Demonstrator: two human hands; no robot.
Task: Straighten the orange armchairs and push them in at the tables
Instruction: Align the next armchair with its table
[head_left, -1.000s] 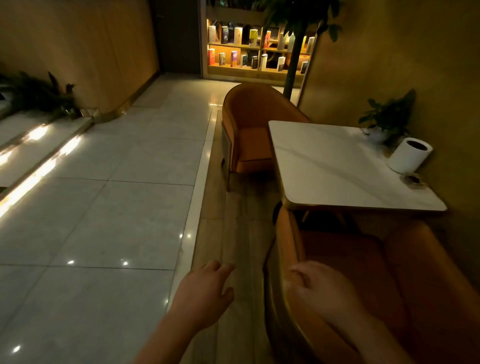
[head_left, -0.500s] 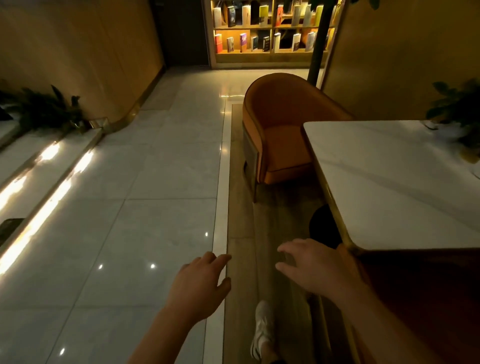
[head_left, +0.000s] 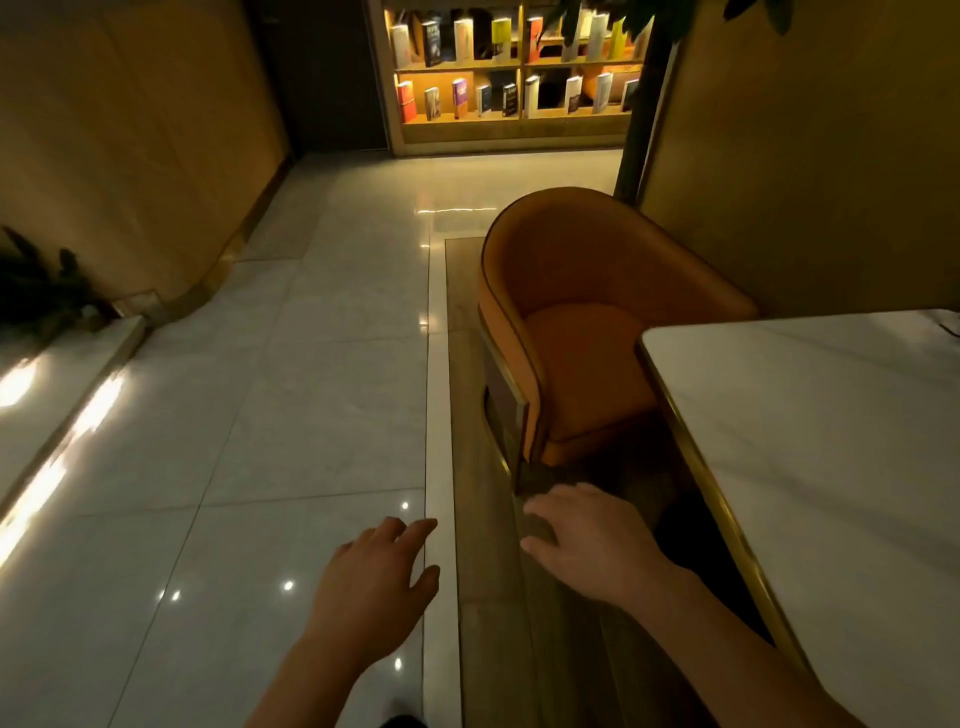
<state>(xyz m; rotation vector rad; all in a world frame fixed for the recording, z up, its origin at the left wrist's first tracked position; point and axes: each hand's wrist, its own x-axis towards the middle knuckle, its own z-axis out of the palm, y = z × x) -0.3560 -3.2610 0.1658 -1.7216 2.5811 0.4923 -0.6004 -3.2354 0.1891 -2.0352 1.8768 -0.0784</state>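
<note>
An orange armchair (head_left: 576, 312) with a rounded back stands ahead on a wooden floor strip, its seat facing the white marble table (head_left: 831, 467) at the right. The chair's front edge sits close to the table's near-left corner, turned slightly off the table's line. My left hand (head_left: 379, 571) is stretched forward over the tiled floor, fingers apart and holding nothing. My right hand (head_left: 587, 540) reaches forward just short of the chair's front left leg, fingers spread, not touching it.
A lit bookshelf (head_left: 514, 73) fills the far wall, with a tree trunk (head_left: 644, 104) behind the chair. A wood-panelled wall (head_left: 810, 156) runs along the right. Glossy tiles (head_left: 260, 415) lie to the left, bordered by a lit step (head_left: 62, 431) and a dark plant (head_left: 36, 280).
I have walked forward past the near armchair, which has left view. The far armchair and table are now much closer. Both hands stay open and held out in front.
</note>
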